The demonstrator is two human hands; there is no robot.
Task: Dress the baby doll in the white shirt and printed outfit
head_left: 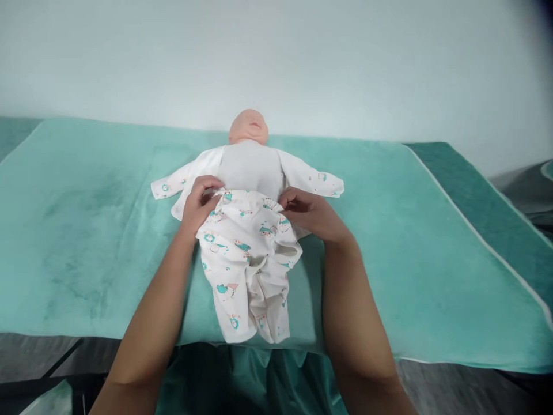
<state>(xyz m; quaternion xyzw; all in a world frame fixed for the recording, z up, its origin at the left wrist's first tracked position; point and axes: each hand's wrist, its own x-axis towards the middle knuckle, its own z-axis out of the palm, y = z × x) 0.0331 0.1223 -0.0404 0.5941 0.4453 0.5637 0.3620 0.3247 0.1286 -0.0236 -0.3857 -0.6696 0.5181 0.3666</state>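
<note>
A baby doll [249, 128] lies on its back on a teal towel [86, 230], head away from me. It wears an open white printed top [302, 173] with its sleeves spread out, and white printed trousers [246, 253]. My left hand [199, 203] is closed on the trousers' waistband at the doll's left side as I see it. At the other side, my right hand [311, 212] pinches the same waistband. The doll's plain white torso [250, 167] shows above the waistband.
The towel covers a table that stands against a pale wall [276, 57]. A darker teal cloth [488, 202] lies at the right. More teal fabric [259, 380] hangs below the table's front edge, near my forearms.
</note>
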